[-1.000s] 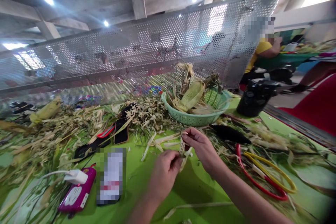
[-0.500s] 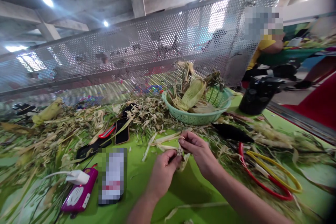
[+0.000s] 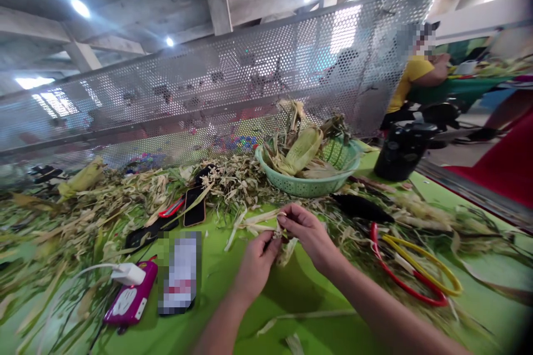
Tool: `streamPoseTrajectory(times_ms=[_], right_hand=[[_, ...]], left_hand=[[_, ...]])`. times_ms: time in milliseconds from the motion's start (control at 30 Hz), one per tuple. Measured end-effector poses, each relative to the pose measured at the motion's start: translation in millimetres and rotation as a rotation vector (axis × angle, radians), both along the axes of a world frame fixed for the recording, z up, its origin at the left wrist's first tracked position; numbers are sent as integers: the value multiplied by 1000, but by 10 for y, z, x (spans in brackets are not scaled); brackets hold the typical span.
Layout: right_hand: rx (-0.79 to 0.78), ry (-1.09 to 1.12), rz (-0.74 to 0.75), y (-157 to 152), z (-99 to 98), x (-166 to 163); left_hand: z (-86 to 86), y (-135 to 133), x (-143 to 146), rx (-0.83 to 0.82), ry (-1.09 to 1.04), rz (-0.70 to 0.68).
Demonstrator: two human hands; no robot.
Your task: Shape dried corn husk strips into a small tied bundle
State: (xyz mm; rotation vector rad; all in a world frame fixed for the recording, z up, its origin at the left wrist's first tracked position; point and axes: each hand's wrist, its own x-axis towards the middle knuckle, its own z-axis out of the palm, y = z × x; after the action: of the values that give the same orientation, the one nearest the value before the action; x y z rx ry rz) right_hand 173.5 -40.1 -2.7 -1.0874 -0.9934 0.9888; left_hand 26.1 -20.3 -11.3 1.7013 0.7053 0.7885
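Over the green table (image 3: 233,310), my left hand (image 3: 260,258) and my right hand (image 3: 306,233) meet at the middle of the view. Between their fingertips is a pale strip of corn husk (image 3: 287,252), part of it hanging below the hands. My left thumb and fingers pinch its lower part; my right thumb and forefinger pinch it a little higher. The fingers hide much of the strip. Just beyond the hands lie loose husk strips (image 3: 256,223). Farther back, a light green basket (image 3: 300,184) holds corn husks (image 3: 303,150).
At left are a purple power bank (image 3: 132,299) with a white plug, a lit phone (image 3: 180,272), a dark phone (image 3: 195,206) and a red cutter (image 3: 171,208). Husk scraps (image 3: 141,194) spread behind. Red and yellow loops (image 3: 416,266) lie right, near a black bin (image 3: 402,150). A person in yellow (image 3: 416,72) sits beyond.
The whole view has shifted slightly. My fingers have moved a little on the husk strip, both hands still pinching it. The person at the right is turned slightly differently.
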Motion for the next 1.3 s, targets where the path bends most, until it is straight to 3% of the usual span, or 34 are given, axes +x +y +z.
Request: streamPoseTrajectory(times_ms=[400,567,833,1033,1300], right_hand=[[129,-36,-102,39,50,132],[171,-32,-159,59,42,179],[159,-27,-284,108,-72,362],[86,-41,-352,166,-125,594],[56,-152,-302,210,-154,535]], left_hand=[[-46,-64,-33,468,421,242],[-87,-233,-154,511,537,313],[-168,-412,-440,578,759,612],[-177,-442,-380,646,872,664],[-171,-449,-386,669,916,705]])
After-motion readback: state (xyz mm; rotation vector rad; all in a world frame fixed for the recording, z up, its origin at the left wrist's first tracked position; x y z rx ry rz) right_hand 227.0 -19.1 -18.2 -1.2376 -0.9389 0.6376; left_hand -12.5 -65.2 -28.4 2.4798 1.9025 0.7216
